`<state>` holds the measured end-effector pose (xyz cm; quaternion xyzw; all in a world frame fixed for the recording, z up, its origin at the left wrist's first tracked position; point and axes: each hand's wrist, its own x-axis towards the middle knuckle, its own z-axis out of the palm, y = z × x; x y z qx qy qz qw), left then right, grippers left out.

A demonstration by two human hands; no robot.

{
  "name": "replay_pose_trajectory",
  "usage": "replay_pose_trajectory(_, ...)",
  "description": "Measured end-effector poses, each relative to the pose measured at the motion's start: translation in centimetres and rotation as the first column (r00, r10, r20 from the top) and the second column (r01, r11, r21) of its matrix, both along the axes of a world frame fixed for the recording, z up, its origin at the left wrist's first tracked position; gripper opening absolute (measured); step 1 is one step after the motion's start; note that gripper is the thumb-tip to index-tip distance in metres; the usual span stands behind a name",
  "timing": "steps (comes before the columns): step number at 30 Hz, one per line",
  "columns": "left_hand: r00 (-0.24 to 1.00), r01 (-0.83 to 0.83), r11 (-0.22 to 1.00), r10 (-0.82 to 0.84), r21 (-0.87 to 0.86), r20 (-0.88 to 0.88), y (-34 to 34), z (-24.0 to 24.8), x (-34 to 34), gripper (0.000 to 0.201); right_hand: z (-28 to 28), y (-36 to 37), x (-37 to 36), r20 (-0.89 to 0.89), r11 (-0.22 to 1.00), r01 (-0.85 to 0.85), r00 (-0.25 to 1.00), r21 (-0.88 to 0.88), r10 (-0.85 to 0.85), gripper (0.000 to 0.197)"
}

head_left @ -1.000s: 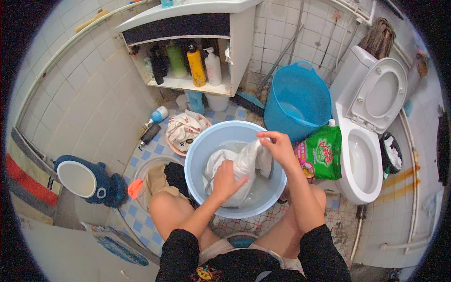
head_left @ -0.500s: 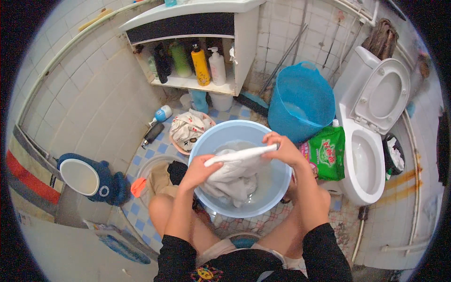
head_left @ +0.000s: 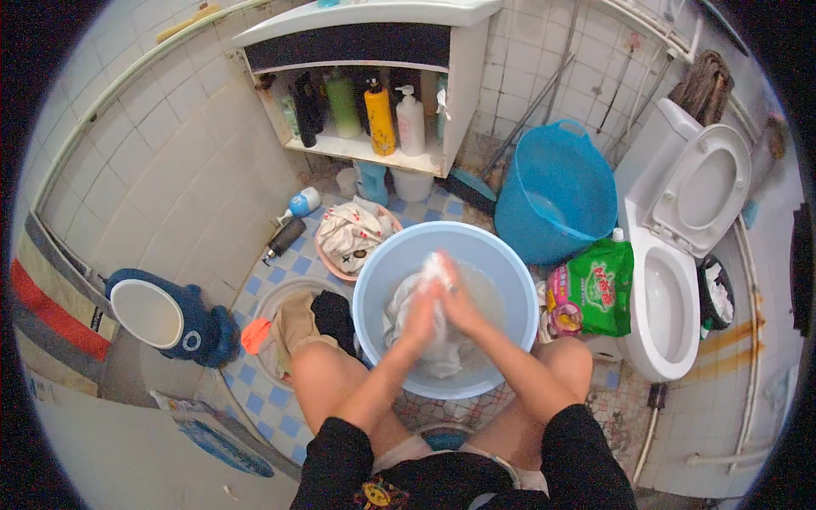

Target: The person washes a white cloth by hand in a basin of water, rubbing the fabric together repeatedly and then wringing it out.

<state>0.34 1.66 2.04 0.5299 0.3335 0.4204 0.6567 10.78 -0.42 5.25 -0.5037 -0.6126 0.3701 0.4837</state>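
Note:
A light-blue basin (head_left: 525, 293) stands between my knees with cloudy water in it. White wet cloth (head_left: 444, 361) hangs into the water and lies bunched on the basin's left side. My left hand (head_left: 421, 314) and my right hand (head_left: 460, 304) are close together above the middle of the basin, pressing a bunched part of the cloth between them. Both hands are somewhat blurred, and their fingertips merge with the white fabric. What kind of garment the cloth is I cannot make out.
Left of the basin are a pink basin of patterned white laundry (head_left: 353, 234) and a tub (head_left: 270, 297) with beige and black clothes. A tall blue bucket (head_left: 557, 191), a green detergent pouch (head_left: 605, 285) and a toilet (head_left: 663, 297) stand right. A cabinet (head_left: 463, 93) holds several bottles.
My hands have come together from holding the cloth stretched apart, and now squeeze it between them. The whole view has shifted slightly.

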Motion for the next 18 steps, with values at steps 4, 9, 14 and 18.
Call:
replay_pose_trajectory(4, 1.0, 0.004, 0.996, -0.003, -0.093, 0.008, -0.7, 3.0, 1.0, 0.05, 0.0, 1.3, 1.9, -0.247, 0.995, 0.082, 0.964, -0.065, -0.096, 0.051)
replay_pose_trajectory(9, 0.866, -0.172, 0.88, 0.349, -0.442, 0.358, 5.0, -1.0, -1.9, 0.053, 0.3, -2.5, -4.2, 0.255, 0.976, -0.176, 0.957, 0.132, 0.138, 0.052)
replay_pose_trajectory(14, 0.997, -0.021, 0.99, 0.032, -0.142, 0.077, -1.0, 0.1, 1.6, 0.051, -1.5, 1.1, 1.5, -0.091, 0.996, 0.021, 0.995, -0.09, -0.029, 0.058)
replay_pose_trajectory(18, 0.941, -0.159, 0.912, 0.256, -0.379, 0.222, 5.1, -2.6, -1.7, 0.053, -0.9, -2.2, -3.6, 0.242, 0.989, -0.142, 0.962, 0.035, 0.13, 0.054)
